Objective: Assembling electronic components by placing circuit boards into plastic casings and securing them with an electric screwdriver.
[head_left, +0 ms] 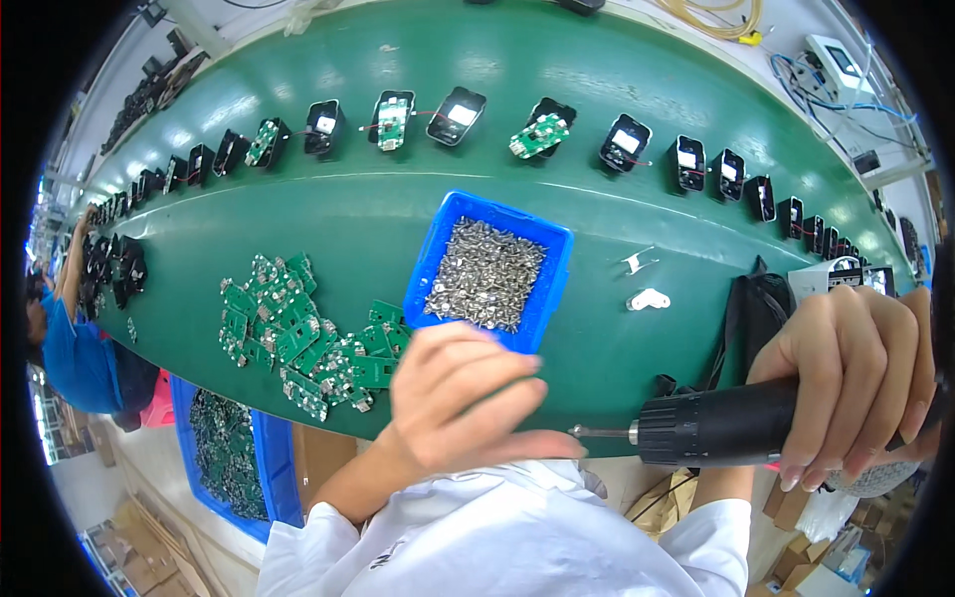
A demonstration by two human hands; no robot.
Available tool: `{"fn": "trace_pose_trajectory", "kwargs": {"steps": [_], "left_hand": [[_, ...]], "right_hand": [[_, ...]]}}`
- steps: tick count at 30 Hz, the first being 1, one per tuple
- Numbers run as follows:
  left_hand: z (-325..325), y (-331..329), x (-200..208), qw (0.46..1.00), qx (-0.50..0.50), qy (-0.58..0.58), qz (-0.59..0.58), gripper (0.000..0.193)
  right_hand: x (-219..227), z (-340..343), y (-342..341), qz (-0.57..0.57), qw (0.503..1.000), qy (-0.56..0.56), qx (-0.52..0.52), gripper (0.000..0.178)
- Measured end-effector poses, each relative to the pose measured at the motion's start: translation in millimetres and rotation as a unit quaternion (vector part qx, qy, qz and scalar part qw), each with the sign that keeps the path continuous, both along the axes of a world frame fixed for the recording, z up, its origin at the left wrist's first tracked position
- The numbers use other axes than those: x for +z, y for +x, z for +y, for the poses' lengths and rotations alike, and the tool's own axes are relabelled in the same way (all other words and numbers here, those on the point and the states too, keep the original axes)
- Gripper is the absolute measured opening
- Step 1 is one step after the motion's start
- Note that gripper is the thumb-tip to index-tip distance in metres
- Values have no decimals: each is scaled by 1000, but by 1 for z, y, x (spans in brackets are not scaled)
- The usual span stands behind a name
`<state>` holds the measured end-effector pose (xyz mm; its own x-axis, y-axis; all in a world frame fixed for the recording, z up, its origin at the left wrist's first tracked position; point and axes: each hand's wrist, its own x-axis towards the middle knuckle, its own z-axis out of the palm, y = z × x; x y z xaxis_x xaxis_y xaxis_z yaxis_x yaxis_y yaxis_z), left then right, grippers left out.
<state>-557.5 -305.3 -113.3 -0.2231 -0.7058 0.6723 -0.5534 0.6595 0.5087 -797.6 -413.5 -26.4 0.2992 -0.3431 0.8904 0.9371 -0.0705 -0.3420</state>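
My right hand [846, 363] wraps round a black electric screwdriver [721, 426], held level above the table's near edge with its bit pointing left. Something small and shiny sits at the bit's end, too small to name for certain. Beside that end is my left hand [463, 398], its thumb stretched toward the bit and its fingers apart from the thumb. Just beyond the left hand stands a blue tray [560, 264] of small silver screws [487, 274]. Green circuit boards [298, 333] lie in a loose heap to the left of the tray.
A curved row of black housings [458, 116] spans the green table [358, 214], some with circuit boards on them. Two small white parts [649, 299] lie right of the tray. A blue bin [274, 458] stands below at left. Another person [85, 338] is at the far left.
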Motion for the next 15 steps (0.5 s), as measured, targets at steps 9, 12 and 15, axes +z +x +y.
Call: {"fn": "trace_pose_trajectory", "kwargs": {"steps": [9, 12, 15], "left_hand": [[9, 86, -6, 936, 236, 164, -205, 27], [6, 93, -7, 926, 228, 202, -221, 25], [-4, 93, 6, 914, 223, 324, -95, 23]], "right_hand": [[-8, 15, -90, 25, 996, 19, -80, 45], [4, 28, 7, 36, 993, 17, -108, 45], [4, 32, -95, 52, 989, 14, -138, 45]]}}
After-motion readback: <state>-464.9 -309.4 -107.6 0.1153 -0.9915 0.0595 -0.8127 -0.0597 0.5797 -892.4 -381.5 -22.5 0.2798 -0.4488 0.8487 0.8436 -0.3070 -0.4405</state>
